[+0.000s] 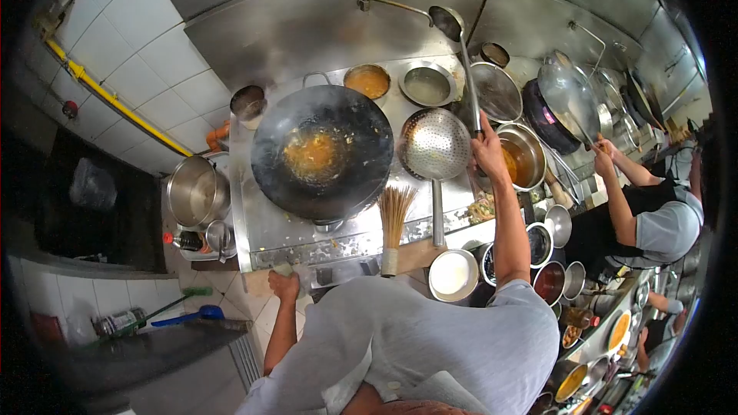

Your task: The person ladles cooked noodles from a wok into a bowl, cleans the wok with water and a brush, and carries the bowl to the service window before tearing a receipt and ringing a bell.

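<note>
My right hand (488, 147) is closed round the long handle of a ladle (447, 23), raised so its bowl is near the steel back wall. Below it lies a perforated skimmer (436, 142), its handle toward me. My left hand (284, 286) is at the stove's front left edge, closed on what looks like a small folded cloth (284, 270). In front of me a black wok (265, 161) steams on the burner, with orange, oily food (317, 155) in its bottom. A bamboo brush (396, 215) stands between the wok and the skimmer handle.
Behind the wok are a bowl of orange sauce (367, 81) and a bowl of liquid (427, 84). A steel pot (197, 190) stands left. Nearby on the right are a pot of orange liquid (523, 155) and a white bowl (453, 275). A co-worker (653, 211) handles another wok (569, 96).
</note>
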`<state>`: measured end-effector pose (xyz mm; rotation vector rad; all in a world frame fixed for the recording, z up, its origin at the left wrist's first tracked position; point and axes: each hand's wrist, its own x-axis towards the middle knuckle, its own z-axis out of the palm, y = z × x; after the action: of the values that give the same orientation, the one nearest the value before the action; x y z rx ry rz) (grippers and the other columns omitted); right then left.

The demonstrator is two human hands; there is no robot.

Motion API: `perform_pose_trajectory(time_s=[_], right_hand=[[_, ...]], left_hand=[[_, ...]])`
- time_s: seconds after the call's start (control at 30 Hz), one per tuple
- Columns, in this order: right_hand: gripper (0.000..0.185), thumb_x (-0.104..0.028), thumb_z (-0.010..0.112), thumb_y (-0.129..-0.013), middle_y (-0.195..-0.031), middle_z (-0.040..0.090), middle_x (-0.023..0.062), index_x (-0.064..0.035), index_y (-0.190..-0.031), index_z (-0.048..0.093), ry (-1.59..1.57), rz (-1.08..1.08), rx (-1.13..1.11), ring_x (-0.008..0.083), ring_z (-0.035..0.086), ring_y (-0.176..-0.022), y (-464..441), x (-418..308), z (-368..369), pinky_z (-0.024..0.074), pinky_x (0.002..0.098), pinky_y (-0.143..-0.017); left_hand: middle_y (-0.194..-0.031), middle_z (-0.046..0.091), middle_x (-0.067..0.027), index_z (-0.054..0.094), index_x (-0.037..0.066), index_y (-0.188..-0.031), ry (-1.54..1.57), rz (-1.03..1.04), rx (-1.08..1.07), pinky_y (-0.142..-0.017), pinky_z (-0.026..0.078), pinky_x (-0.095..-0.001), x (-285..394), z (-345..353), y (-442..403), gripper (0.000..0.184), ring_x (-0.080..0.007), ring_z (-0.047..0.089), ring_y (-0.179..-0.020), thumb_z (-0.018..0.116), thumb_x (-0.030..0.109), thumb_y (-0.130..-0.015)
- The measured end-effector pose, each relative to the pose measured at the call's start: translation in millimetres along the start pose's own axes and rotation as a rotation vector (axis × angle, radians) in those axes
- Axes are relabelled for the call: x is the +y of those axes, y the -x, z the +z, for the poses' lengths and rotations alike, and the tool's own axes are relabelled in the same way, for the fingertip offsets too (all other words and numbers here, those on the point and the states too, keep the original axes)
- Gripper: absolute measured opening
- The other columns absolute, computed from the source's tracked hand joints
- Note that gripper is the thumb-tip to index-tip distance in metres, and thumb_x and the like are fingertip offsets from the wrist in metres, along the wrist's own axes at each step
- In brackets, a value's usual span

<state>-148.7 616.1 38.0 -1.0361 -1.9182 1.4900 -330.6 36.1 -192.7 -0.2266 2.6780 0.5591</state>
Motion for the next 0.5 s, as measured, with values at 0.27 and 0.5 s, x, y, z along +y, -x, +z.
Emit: perform_pose_trajectory(time_s=[0.27,0.5], right_hand=[[0.08,0.007,0.045,-0.084,-0.064,0.038,-0.0027,-0.0066,-0.159,0.018,-0.063,0.041,-0.033,0.0084,0.041,-0.044,14.7,0.0,1.1,0.0388,0.0256,-0.041],[0.081,0.009,0.045,-0.084,-0.066,0.04,-0.0032,-0.0116,-0.159,0.022,-0.144,0.047,-0.02,0.0082,0.041,-0.044,47.8,7.5,-3.2,0.039,0.0264,-0.039]], left_hand=[[-0.13,0.049,-0.0291,0.04,-0.009,-0.136,0.062,0.058,0.113,-0.106,0.038,-0.0517,-6.2,5.2,5.0,0.082,-0.0452,0.046,-0.124,0.075,0.028,-0.071],[-0.13,0.049,-0.0294,0.04,-0.009,-0.136,0.038,0.152,0.158,-0.106,0.037,-0.051,-22.2,6.7,6.1,0.084,-0.0454,0.045,-0.124,0.077,0.026,-0.069]])
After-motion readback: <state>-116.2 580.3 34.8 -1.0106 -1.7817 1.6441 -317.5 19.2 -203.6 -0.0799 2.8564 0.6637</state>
